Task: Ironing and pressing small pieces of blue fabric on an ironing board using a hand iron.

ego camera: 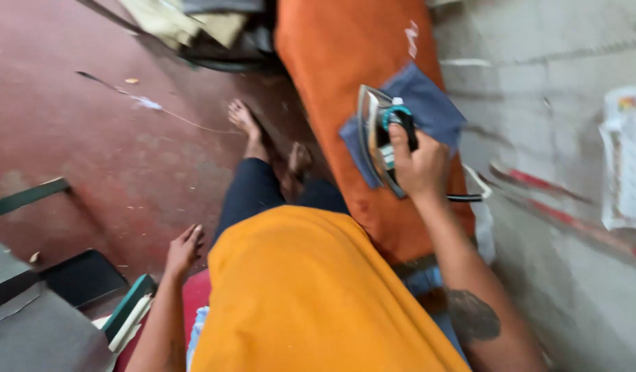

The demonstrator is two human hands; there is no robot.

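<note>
The orange ironing board point(338, 76) is stretching away from the person, beside a grey block wall point(538, 62), and everything else is lying around it. Left of the board, the dark red floor point(90, 138) is spreading wide, with the person's bare feet standing on it close by the board's edge. On the board's right half a blue-grey cloth point(431, 103) is lying flat. Over that cloth the right hand point(418, 165) is holding an electric iron point(376, 138) tilted on its side, its metal soleplate facing left; the fingers point(400, 141) are wrapping tight round the black handle. A cord is trailing off the board's right edge. Far right of the board a white plastic basket point(624, 158) is leaning at the wall; its contents are too blurred to tell. Left of the board, the left hand point(185, 249) is hanging loosely open, gripping nothing, above a dark chair seat point(83, 275).
</note>
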